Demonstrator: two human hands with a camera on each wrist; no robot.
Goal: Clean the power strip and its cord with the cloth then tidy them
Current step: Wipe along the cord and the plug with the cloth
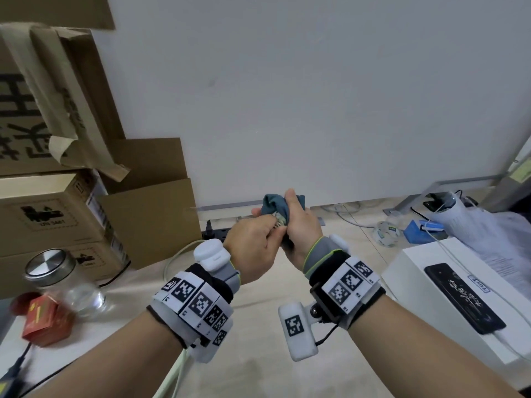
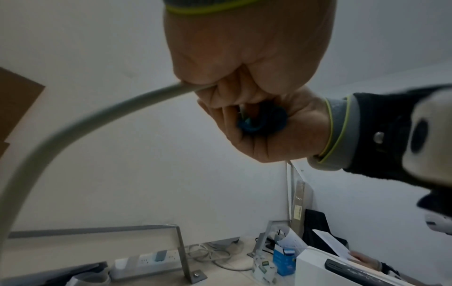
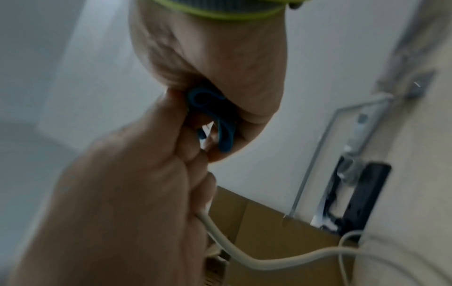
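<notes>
Both hands are raised above the desk (image 1: 258, 369), touching each other. My right hand (image 1: 301, 225) grips a bunched blue cloth (image 1: 275, 205), which is wrapped round something pale that I cannot make out. My left hand (image 1: 253, 251) is closed round the pale grey cord (image 2: 97, 116) right beside the cloth (image 2: 259, 122). From there the cord (image 3: 244, 257) hangs in a curve toward the desk; its far end is hidden. A black power strip (image 1: 215, 232) lies behind the hands, and a white power strip (image 2: 151, 259) lies under the divider bracket.
Stacked cardboard boxes (image 1: 57, 214) fill the left side. In front of them stand a glass jar with a metal lid (image 1: 51, 268) and a red box (image 1: 46, 320). A white box with a black phone (image 1: 459, 297) sits on the right, with a tape roll (image 1: 386, 232) and papers behind it.
</notes>
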